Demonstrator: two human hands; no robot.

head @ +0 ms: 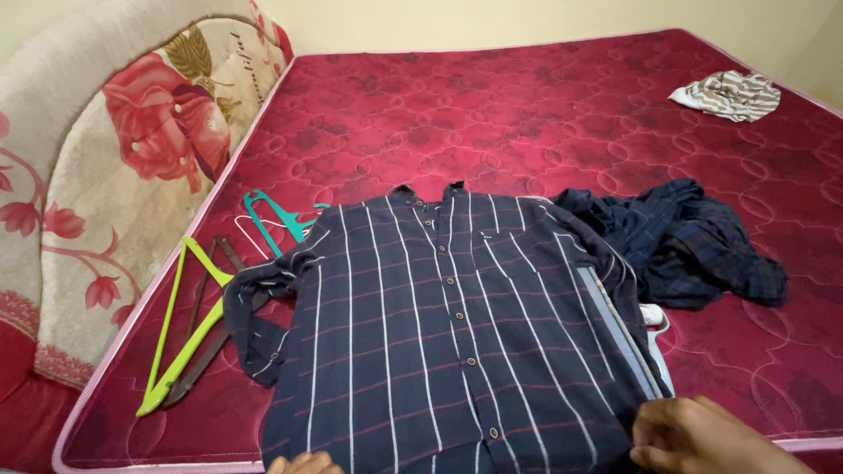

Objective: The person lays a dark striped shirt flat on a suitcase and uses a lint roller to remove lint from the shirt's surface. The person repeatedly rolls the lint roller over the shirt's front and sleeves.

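Right hand [707, 436]: 5 o'clock, fingers curled, pinching the hem of the dark navy button-up shirt with thin white stripes [439, 342].
Left hand [303, 463]: 6 o'clock, barely visible; grip cannot be told.
Shirt: centre of the crimson quilted mattress [492, 105], face up; judged soft, light, limp; best held at hem corners.
Lime-green plastic hanger [189, 329]: 9 o'clock.
Crumpled dark garment [694, 241]: 2 o'clock.

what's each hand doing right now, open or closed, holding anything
Left hand: only its fingertips show at the bottom hem of the navy striped shirt; open or closed cannot be told.
Right hand: fingers curled, gripping the shirt's lower right edge.

Red mattress [527, 96] — shirts [439, 325], hangers [189, 325], striped cloth [729, 94].
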